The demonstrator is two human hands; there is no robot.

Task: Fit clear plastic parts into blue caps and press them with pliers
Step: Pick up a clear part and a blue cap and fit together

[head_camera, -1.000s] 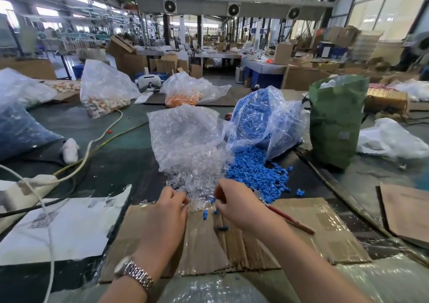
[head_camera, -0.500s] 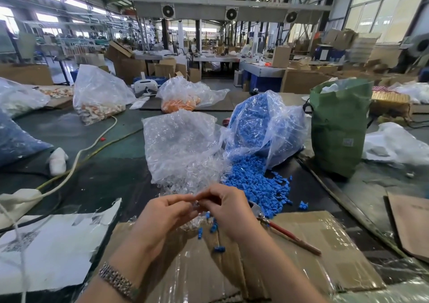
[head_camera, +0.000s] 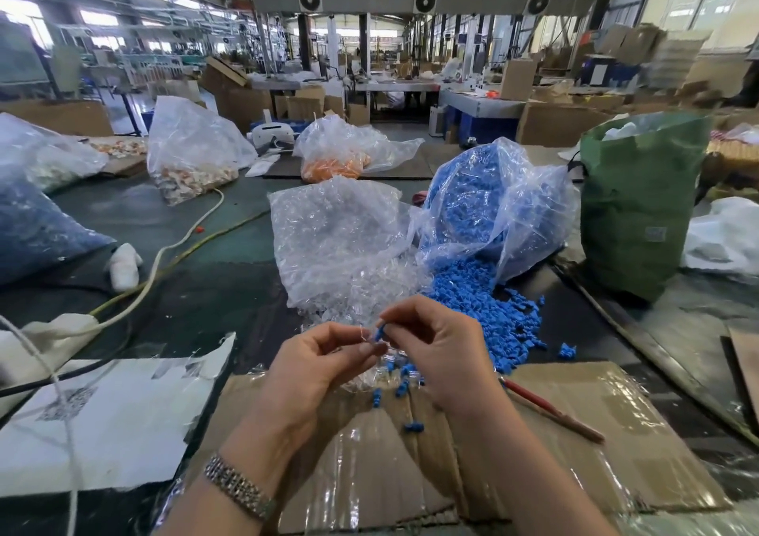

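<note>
**Fingers meet over a single blue cap at a factory tabletop**

Fingers (head_camera: 371, 344) of both hands come together above a sheet of cardboard (head_camera: 575, 445), the right hand (head_camera: 443, 355) pinching one blue cap (head_camera: 378, 333) between thumb and forefinger while the left hand (head_camera: 316, 365) pinches a small clear plastic part (head_camera: 366, 340) against it (the part is too small and glassy to make out in detail). A metal watch (head_camera: 240, 490) sits on the left wrist.

Two open bags lie just beyond the hands: a bag of clear parts (head_camera: 336, 240) on the left and a bag of blue caps (head_camera: 497, 215) on the right, touching each other, each spilling its contents toward the cardboard's far edge. The blue spill (head_camera: 493, 313) is too dense to count; about a handful of loose caps (head_camera: 412, 426) lie on the cardboard under the hands. One pair of pliers with red handles (head_camera: 550, 412) rests on the cardboard to the right of the right wrist, partly hidden by it.

Around them: one green sack (head_camera: 640, 207) standing upright at right, one bag of orange pieces (head_camera: 336, 157) farther back, one white sheet (head_camera: 102, 424) left of the cardboard, and two cables (head_camera: 172, 248) crossing the dark tabletop (head_camera: 213, 289). Bare tabletop shows between the white sheet and the clear bag; the near part of the cardboard, by the wrists, carries nothing but tape.
</note>
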